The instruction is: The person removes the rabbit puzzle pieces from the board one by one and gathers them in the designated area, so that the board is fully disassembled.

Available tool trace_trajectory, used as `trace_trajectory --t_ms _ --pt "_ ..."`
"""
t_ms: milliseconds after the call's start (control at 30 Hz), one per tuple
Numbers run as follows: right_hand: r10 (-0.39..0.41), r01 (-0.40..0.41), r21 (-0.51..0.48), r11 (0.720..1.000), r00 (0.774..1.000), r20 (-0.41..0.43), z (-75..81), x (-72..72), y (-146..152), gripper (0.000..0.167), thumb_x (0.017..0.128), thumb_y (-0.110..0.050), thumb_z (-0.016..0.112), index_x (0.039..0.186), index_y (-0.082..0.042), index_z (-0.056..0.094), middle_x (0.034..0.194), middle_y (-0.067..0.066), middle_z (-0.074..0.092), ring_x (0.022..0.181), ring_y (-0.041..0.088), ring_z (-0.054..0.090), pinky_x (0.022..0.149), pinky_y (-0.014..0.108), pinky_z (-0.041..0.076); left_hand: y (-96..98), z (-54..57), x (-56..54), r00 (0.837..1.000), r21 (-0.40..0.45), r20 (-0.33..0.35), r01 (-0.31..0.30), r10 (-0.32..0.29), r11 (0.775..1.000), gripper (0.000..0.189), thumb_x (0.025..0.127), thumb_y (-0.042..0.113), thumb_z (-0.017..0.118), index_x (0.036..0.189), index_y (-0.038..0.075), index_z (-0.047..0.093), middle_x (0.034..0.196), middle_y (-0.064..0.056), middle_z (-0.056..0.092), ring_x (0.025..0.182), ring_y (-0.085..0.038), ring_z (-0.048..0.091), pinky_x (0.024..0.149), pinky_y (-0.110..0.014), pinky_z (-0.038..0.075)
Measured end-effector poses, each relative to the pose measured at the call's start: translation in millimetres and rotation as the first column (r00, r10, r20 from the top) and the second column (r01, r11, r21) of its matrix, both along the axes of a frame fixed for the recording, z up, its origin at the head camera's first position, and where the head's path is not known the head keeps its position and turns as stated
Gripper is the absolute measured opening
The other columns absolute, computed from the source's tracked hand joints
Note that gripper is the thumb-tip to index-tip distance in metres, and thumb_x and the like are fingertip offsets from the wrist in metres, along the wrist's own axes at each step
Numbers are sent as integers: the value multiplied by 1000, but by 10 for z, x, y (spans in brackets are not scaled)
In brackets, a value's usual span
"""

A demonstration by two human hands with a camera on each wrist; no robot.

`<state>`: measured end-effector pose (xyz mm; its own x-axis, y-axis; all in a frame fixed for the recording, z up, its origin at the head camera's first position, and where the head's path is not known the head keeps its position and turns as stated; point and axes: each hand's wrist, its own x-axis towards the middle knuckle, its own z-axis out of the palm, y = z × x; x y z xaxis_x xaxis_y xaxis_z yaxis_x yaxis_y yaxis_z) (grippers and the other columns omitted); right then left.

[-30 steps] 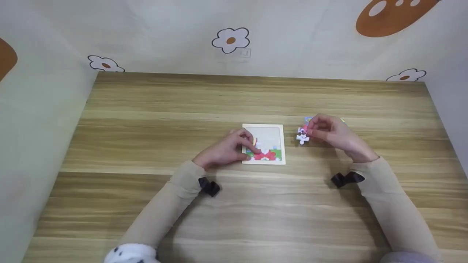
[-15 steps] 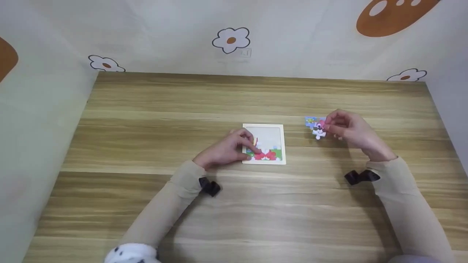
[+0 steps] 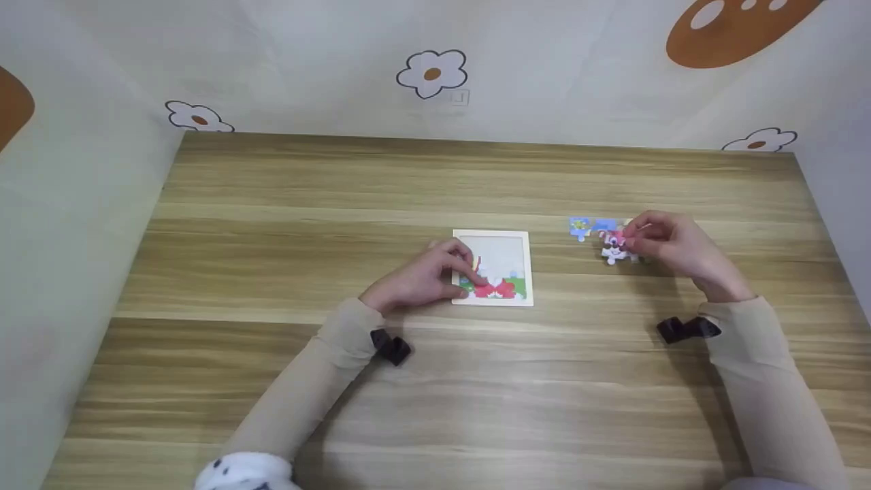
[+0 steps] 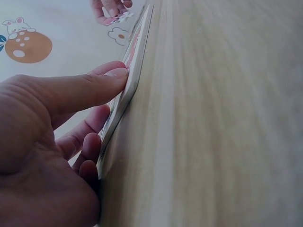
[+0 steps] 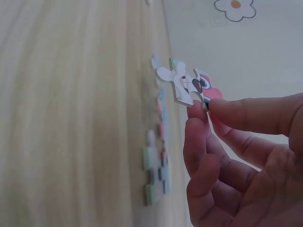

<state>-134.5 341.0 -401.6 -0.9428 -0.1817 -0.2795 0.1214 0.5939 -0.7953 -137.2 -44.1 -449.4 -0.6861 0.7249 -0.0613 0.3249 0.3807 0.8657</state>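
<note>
A square puzzle tray [image 3: 503,303] with a pale rim lies mid-table, its near part filled with red, green and white pieces. My left hand [image 3: 425,275] holds the tray at its near left corner. The thumb [image 4: 102,87] lies at the rim in the left wrist view, and the other fingers bend along the left side. To the right, my right hand [image 3: 670,245] pinches a puzzle piece [image 5: 182,87] between thumb and fingers. Pink and white with a cartoon face, the piece is held above the table.
Loose blue puzzle pieces [image 3: 580,226] lie beneath and left of my right hand, partly covered by it. More loose pieces [image 5: 154,165] line the table in the right wrist view. A wall with printed flowers [image 3: 432,73] rises behind the wooden table [image 3: 340,190].
My right hand first moves right and slightly up, then right and slightly down, with the puzzle piece, uncovering loose blue pieces. The left hand stays on the tray.
</note>
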Motion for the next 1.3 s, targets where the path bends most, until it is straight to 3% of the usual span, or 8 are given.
trace_trajectory --t_ms 200,467,1000,1300 --pt "12 -13 43 999 1000 16 -58 -19 26 23 90 -4 64 109 9 60 97 8 66 83 10 60 72 23 47 0 2 -1 1000 -9 12 -7 7 1000 25 81 1 73 104 10 77 112 -1 50 113 -23 36 96 -35 30" --pt "18 -19 138 990 1000 6 -84 -59 17 23 89 -9 67 106 6 63 84 4 55 73 15 47 62 26 39 5 -2 0 1000 -18 11 -6 6 1000 26 81 1 74 105 11 77 113 -2 50 113 -23 37 97 -36 29" --pt "-10 -10 201 979 995 97 -75 -119 7 23 91 -14 65 107 2 62 76 2 51 66 13 44 57 25 38 15 -3 1 1000 11 7 10 -10 1000 26 80 -1 74 104 7 76 111 -3 50 112 -23 38 99 -37 25" --pt "5 -24 226 974 996 86 -71 -133 -12 26 91 -18 66 108 2 62 74 1 49 65 13 44 55 25 37 6 0 8 1000 10 5 9 -9 1000 26 80 -1 73 104 8 76 112 -3 49 112 -23 37 97 -36 28"
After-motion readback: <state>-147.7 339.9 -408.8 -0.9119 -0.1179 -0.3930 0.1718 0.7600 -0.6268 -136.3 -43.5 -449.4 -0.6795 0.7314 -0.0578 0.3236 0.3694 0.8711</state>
